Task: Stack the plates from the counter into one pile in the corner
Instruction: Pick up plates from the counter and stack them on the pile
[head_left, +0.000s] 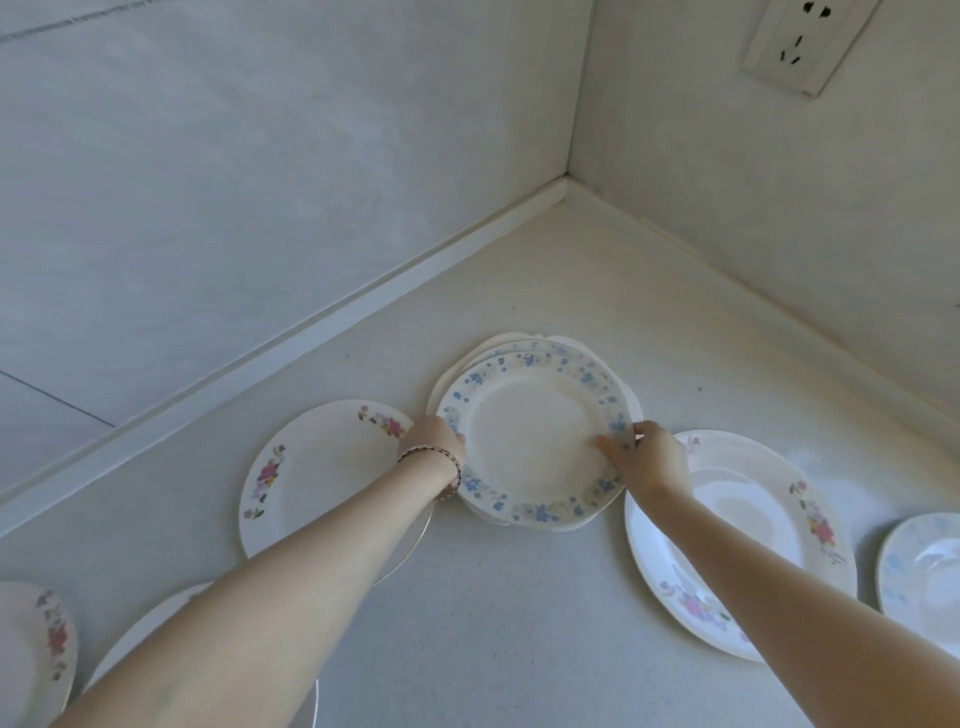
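Note:
A pile of plates (535, 436) sits on the pale counter (519, 613), a little short of the wall corner. Its top plate has a blue flower rim; white plates show beneath it. My left hand (434, 441) grips the pile's left rim, with a braided bracelet on the wrist. My right hand (644, 457) grips the right rim, thumb on top of the blue rim. A pink-flowered plate (322, 478) lies flat just left of the pile. Another pink-flowered plate (748, 540) lies just right of it, partly under my right forearm.
A blue-patterned plate (924, 566) lies at the right edge. Two more plates lie at the lower left, one pink-flowered (36, 649) and one (156, 629) mostly hidden under my left arm. Two walls meet at the corner (567, 179). A wall socket (800, 41) sits at the upper right.

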